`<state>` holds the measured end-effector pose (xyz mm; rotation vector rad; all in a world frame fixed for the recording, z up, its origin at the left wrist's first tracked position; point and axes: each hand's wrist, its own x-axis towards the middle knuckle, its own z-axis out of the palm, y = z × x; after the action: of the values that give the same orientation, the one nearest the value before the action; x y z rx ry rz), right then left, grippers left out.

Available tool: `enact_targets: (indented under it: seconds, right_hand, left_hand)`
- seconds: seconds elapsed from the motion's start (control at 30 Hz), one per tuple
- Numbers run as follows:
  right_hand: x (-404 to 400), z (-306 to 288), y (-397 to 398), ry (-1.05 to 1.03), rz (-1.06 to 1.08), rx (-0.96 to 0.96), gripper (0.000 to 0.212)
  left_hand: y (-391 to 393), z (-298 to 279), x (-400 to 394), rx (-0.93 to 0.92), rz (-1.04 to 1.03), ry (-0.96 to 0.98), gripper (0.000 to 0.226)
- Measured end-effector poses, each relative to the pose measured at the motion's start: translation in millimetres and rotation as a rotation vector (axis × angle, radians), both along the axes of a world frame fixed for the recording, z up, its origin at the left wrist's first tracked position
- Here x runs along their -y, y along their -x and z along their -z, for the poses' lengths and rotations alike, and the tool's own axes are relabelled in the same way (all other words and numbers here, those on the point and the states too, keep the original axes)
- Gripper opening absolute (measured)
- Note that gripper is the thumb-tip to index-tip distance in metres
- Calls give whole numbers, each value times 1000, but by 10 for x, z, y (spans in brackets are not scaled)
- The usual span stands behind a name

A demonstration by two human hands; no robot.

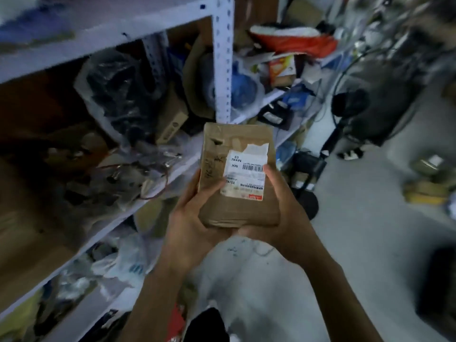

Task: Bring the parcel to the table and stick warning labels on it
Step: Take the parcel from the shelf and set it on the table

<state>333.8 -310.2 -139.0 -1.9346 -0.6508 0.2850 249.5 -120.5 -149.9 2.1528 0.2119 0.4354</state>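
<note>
One cardboard parcel point(237, 174), carrying one white shipping label point(246, 174) with two barcodes. Two bare hands: left hand point(190, 225), right hand point(286, 218). One white metal shelving unit point(223, 58) at left. Shelf clutter too blurred to count.

Looking like a stockroom or warehouse storage aisle. White slotted-angle steel shelving point(223, 60) is running along the left, its shelves overflowing with loose stock: clear plastic bags of dark items point(116, 95), brown cardboard boxes point(37, 213), a red-and-white shoe point(293, 39) lying on the far shelf, a small orange carton point(281, 67). Bare grey concrete floor point(365, 213) is stretching off to the right, with more boxes point(429, 183) sitting on it. A worn brown parcel point(237, 178) carrying a barcoded shipping label point(245, 171) fits the same picture.
</note>
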Motion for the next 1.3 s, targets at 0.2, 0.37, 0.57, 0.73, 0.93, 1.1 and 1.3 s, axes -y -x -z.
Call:
enact_targets:
  seconds: [0.2, 0.37, 0.57, 0.73, 0.93, 1.1, 1.3]
  right_hand:
    - [591, -83, -386, -57, 436, 71, 115]
    - [1238, -221, -425, -57, 775, 130, 115]
    - [2317, -145, -201, -17, 1134, 127, 118]
    - [3350, -57, 91, -23, 1381, 130, 119]
    - [4511, -178, 476, -2, 1582, 175, 114]
    - [5364, -162, 692, -21, 1738, 174, 114]
    - [6594, -106, 742, -15, 1880, 193, 114]
  left_hand:
    - [-1312, -170, 431, 83, 460, -60, 86]
    - [-1980, -330, 1223, 138, 818, -17, 84]
    - [-2419, -256, 2673, 131, 1203, 0, 86]
    - [-2419, -209, 4100, 135, 1438, 36, 85]
    - [-2224, -227, 5628, 83, 1617, 129, 87]
    - [-2104, -243, 6781, 95, 1761, 119, 87]
    - [-2121, -166, 8311, 150, 1884, 107, 87]
